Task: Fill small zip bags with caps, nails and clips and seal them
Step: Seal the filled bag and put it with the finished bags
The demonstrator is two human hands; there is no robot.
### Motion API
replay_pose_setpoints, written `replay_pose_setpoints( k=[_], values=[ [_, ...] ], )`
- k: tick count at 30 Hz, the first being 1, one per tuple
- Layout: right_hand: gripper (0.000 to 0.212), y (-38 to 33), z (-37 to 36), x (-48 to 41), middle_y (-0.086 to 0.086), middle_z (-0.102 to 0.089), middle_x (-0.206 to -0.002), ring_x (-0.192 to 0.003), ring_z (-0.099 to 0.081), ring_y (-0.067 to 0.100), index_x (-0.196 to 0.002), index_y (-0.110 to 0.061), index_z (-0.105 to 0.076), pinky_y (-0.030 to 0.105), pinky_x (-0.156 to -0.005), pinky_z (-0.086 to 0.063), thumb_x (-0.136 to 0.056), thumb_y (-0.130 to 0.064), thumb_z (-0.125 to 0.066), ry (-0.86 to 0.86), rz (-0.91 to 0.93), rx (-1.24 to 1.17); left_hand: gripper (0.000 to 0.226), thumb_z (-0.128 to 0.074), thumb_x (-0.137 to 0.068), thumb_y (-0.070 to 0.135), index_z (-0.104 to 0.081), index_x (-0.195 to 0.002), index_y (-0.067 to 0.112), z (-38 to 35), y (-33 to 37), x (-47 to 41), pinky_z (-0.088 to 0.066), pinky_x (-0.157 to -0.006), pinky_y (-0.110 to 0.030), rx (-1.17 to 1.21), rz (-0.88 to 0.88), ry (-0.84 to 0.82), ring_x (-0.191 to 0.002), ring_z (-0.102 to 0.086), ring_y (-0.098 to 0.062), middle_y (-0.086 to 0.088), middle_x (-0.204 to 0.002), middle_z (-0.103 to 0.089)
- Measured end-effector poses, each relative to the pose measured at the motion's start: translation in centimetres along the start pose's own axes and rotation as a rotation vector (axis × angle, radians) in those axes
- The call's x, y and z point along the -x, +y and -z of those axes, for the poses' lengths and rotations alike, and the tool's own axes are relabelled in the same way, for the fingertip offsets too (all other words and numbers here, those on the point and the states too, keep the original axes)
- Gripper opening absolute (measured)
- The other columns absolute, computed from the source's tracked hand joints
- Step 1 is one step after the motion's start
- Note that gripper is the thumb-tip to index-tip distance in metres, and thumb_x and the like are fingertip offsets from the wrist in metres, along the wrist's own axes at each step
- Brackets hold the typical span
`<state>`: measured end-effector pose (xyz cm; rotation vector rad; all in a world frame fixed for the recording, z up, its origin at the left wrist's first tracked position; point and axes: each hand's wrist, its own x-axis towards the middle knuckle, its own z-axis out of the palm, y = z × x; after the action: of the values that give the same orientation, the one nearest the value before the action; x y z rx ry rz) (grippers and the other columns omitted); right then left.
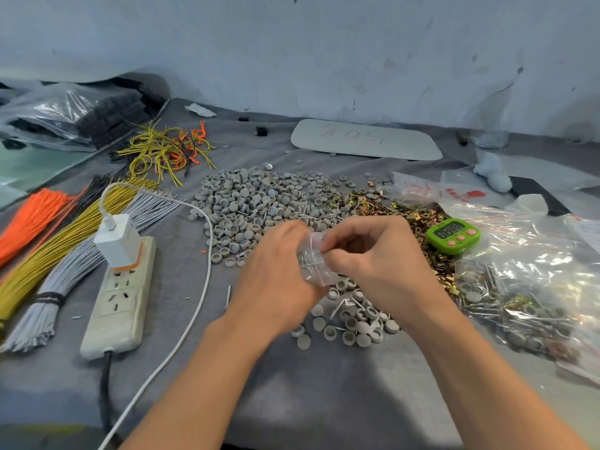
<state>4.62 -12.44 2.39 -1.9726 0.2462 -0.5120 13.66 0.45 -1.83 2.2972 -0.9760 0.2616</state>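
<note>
Clear zip bag (314, 261) pinched between both hands.

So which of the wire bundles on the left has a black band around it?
The grey wire bundle, nearest the power strip. A black band wraps it near its lower end; the orange bundle and yellow bundle show none.

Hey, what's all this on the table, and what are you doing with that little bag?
A person is packing small hardware. Both hands, the left hand and the right hand, hold a small clear zip bag between them above the grey table; a few nails show inside it. A big pile of grey caps lies just behind, brass-coloured clips to the right, beside a green timer. Whether the bag is sealed yet is unclear.
</note>
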Motion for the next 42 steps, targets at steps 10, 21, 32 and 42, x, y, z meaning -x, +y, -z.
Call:
replay_pose_setpoints(
  k=[10,21,32,42],
  values=[
    [0.032,0.8,1.4,-0.9,-0.008,-0.078,-0.075,-0.061,-0.064,0.002,-0.079,-0.03,-0.084,0.017,-0.058,-0.05,-0.082,0.0,-0.075,0.086,-0.058,-0.017,0.031,-0.085,-0.075,0.032,-0.06,-0.093,0.037,0.2,0.1,0.0,-0.04,-0.075,-0.006,0.268,0.105,0.09,-0.097,-0.055,0.006,0.021,-0.102,-0.06],
    [0.043,3.2,0.2,-0.7,0.0,-0.075,-0.108,-0.101,-0.07,0.024,-0.104,-0.034,-0.077,0.037,-0.087,-0.06,-0.083,0.0,-0.06,-0.251,-0.24,0.841,0.028,-0.079,-0.08,0.03,-0.061,-0.102,0.033,0.7,0.1,0.1,-0.038,-0.079,-0.018,0.197,0.123,0.137,-0.099,-0.056,-0.007,0.018,-0.107,-0.059],
    [0.019,2.6,-0.6,-0.9,0.005,-0.07,-0.085,-0.08,-0.068,0.029,-0.091,-0.023,-0.071,0.037,-0.07,-0.06,-0.085,-0.006,-0.065,-0.249,-0.2,0.963,0.025,-0.078,-0.082,0.038,-0.057,-0.095,0.033,0.1,-0.3,0.3,-0.039,-0.074,-0.019,0.139,0.085,0.112,-0.091,-0.051,-0.005,0.017,-0.099,-0.055],
    [0.02,2.6,0.5,-0.8,-0.016,-0.067,-0.083,-0.07,-0.06,0.003,-0.083,-0.033,-0.064,0.024,-0.067,-0.051,-0.095,-0.016,-0.065,0.106,-0.119,0.561,0.028,-0.078,-0.08,0.032,-0.053,-0.093,0.031,-0.1,-0.8,0.2,-0.034,-0.072,-0.022,0.016,0.076,0.064,-0.092,-0.046,-0.008,0.016,-0.099,-0.05]
  ],
)
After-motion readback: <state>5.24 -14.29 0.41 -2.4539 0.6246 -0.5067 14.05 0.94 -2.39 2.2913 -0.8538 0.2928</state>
